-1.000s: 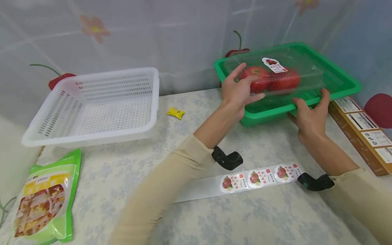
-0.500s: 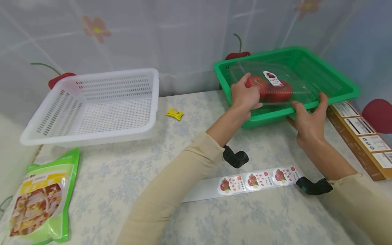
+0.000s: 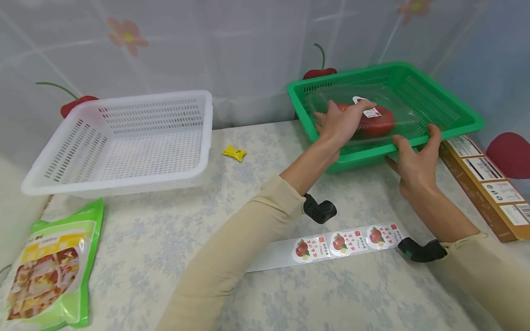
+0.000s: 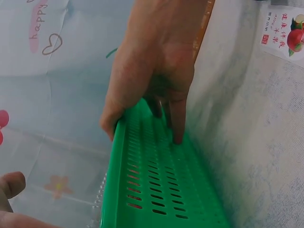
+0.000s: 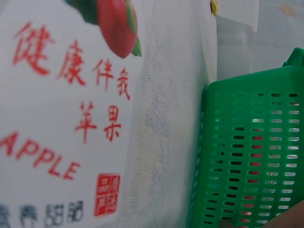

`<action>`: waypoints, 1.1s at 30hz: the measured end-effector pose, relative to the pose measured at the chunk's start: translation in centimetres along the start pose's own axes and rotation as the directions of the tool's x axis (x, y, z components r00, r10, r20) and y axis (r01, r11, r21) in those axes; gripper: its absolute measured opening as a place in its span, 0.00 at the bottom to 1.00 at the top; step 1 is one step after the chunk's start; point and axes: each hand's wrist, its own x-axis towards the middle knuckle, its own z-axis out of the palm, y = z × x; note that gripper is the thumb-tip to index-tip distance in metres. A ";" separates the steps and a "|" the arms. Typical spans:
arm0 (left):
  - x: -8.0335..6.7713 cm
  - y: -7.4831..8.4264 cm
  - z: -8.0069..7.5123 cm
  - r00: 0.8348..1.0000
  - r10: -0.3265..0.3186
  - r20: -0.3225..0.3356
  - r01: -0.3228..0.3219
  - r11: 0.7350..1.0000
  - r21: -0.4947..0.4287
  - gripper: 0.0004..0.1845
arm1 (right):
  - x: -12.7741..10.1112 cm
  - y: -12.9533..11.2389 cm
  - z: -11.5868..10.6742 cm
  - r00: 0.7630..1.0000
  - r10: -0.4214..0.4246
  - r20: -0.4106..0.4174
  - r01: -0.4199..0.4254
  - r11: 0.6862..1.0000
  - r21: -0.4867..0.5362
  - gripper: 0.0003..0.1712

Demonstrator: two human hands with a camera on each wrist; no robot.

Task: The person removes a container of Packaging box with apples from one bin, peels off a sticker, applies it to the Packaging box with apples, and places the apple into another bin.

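A clear plastic box [image 3: 403,120] with red apples [image 3: 377,124] inside and a white label [image 3: 370,111] on top lies in the green basket [image 3: 449,108]. My left hand [image 3: 337,125] is over the left part of the box with its fingers spread, hiding part of the apples and label. With my right hand [image 3: 419,163] I grip the basket's near rim, thumb over the edge and fingers against the outer wall; in the left wrist view this hand [image 4: 152,71] shows from the side.
A white basket [image 3: 153,156] stands at the left, above a green food bag [image 3: 51,271]. Between the baskets lies a small yellow packet [image 3: 234,153]. A strip of apple stickers [image 3: 348,243] lies in front; a brown carton [image 3: 488,184] is at the right.
The box has gone down into the green basket and lies lower. My left hand has shifted from the box's left end onto its top. My right hand keeps its grip on the rim.
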 end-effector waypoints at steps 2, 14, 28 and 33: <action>0.0 0.0 0.0 1.000 0.000 0.003 0.000 1.000 -0.027 0.50 | 0.0 0.0 0.0 1.000 -0.001 -0.002 0.001 1.000 -0.004 0.46; 0.0 -0.2 0.2 0.998 0.028 -0.057 -0.033 0.995 -0.094 0.48 | -0.1 -0.1 0.0 1.000 -0.002 -0.008 0.002 1.000 -0.016 0.45; -0.8 -1.0 -2.4 0.959 0.269 -0.093 -0.277 0.957 -0.085 0.40 | 0.1 -0.4 -0.1 1.000 0.018 0.020 -0.015 0.990 -0.142 0.47; -1.5 -2.4 -6.7 0.920 0.390 -0.043 -0.392 0.919 -0.044 0.37 | -0.1 -1.1 -1.8 1.000 0.020 0.023 -0.014 0.974 -0.227 0.51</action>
